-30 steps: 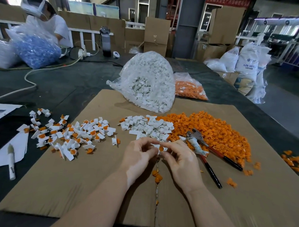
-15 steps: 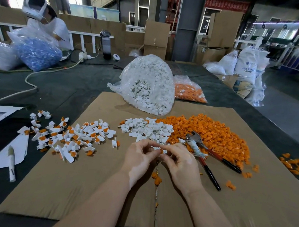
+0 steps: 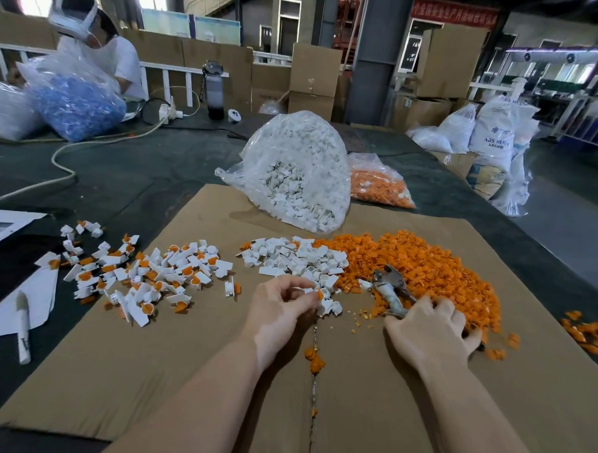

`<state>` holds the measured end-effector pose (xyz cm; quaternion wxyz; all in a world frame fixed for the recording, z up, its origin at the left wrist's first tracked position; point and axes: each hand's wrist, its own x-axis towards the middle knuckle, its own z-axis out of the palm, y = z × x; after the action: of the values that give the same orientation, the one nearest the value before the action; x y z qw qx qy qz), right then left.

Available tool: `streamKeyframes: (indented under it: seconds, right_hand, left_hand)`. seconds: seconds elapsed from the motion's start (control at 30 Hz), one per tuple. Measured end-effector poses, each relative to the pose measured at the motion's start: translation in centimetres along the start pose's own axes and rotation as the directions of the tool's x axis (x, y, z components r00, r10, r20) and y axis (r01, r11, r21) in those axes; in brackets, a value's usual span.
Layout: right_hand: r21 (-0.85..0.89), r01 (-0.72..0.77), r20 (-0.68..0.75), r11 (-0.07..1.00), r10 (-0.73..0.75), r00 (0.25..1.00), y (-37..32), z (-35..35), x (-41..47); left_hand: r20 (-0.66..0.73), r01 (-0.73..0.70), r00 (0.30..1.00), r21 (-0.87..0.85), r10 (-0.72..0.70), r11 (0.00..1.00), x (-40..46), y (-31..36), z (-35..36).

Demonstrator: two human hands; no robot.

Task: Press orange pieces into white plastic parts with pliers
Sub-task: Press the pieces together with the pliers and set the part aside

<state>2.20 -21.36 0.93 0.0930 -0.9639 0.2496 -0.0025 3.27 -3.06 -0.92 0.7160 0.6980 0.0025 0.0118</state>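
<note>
At the far left edge a white marker (image 3: 23, 330) lay on a sheet of paper (image 3: 11, 303) on the dark table (image 3: 128, 181). Just right of it, spilling from the table onto the left part of the cardboard (image 3: 181, 375), lay a scatter of white parts with orange pieces already in them (image 3: 141, 274). Far behind those, another person (image 3: 103, 56) sat beside a bag of blue pieces (image 3: 75, 105).

My left hand (image 3: 280, 311) rested near the middle of the cardboard, its thumb and fingertips pinched together on a small white part with an orange piece (image 3: 318, 295) showing at the tips. Just beyond it lay the pile of loose white parts (image 3: 296, 260), and farther back a clear bag of white parts (image 3: 296, 171) stood on the far edge of the cardboard. A few orange pieces (image 3: 314, 359) sat along the cardboard's seam, nearer to me.

To the right, a smaller bag of orange pieces (image 3: 378, 185) lay behind the big heap of orange pieces (image 3: 432, 270). The pliers (image 3: 390, 292) lay at that heap's near edge, metal head pointing away to the left. My right hand (image 3: 433, 335) was palm down over the handles, fingers curled round them, knuckles up. More orange pieces (image 3: 587, 334) lay scattered at the far right on the table.
</note>
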Motion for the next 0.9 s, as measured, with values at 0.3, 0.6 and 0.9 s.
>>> streamKeyframes:
  seconds: [0.3,0.6,0.9]
  right_hand:
    - [-0.036,0.178,-0.116,0.983,-0.181,0.977,-0.4,-1.0,-0.4]
    - [0.480,0.361,0.271,0.800,-0.527,0.806,-3.5,-3.1,-2.7]
    - [0.537,0.279,0.422,0.796,-0.539,0.729,-3.8,-3.9,-3.1]
  left_hand:
    - [-0.021,0.125,0.991,-0.180,-0.131,0.976,0.4,0.4,0.0]
    - [-0.006,0.181,0.980,-0.380,-0.199,0.907,0.8,1.2,-0.5]
    - [-0.084,0.187,0.969,-0.360,-0.231,0.914,1.0,1.2,-0.3]
